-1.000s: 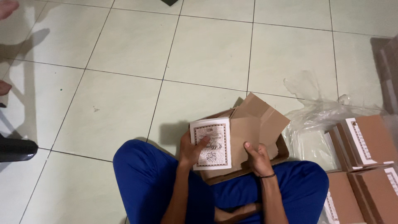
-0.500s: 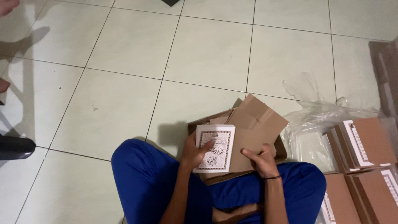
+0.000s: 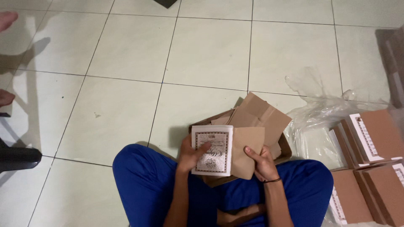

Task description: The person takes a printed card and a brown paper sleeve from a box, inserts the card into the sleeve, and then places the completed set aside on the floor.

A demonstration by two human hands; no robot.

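Nearest: two legs in blue trousers (image 3: 147,185), crossed on the floor, serving as a lap for the work.

Left hand (image 3: 191,153): closed on the left edge of a white booklet (image 3: 212,150) with an ornate dark border, thumb laid across the cover, fingers hidden behind. Held face up and slightly tilted, apparently so the cover can be seen while it is handled.

Right hand (image 3: 263,162): closed on a sheet of plain brown paper (image 3: 248,149), thumb on top, fingers underneath; dark band at the wrist. Sheet lies just beside and partly under the booklet's right edge, touching it (whether wrapped around the back cannot be told).

Below both: open cardboard box (image 3: 284,153) resting against the legs, flaps up, holding more loose brown sheets (image 3: 261,115); placed within easy reach of both hands.

To the right: crumpled clear plastic wrap (image 3: 320,113) on the floor, and upon it stacks of brown-wrapped bundles (image 3: 378,130) with white patterned edges showing, more of the same lower right (image 3: 357,197).

Farther: pale tiled floor (image 3: 202,50) with dark grout lines. Far left edge: parts of another person's feet (image 3: 7,19), and a dark object (image 3: 17,157) low at the left, kind unclear.
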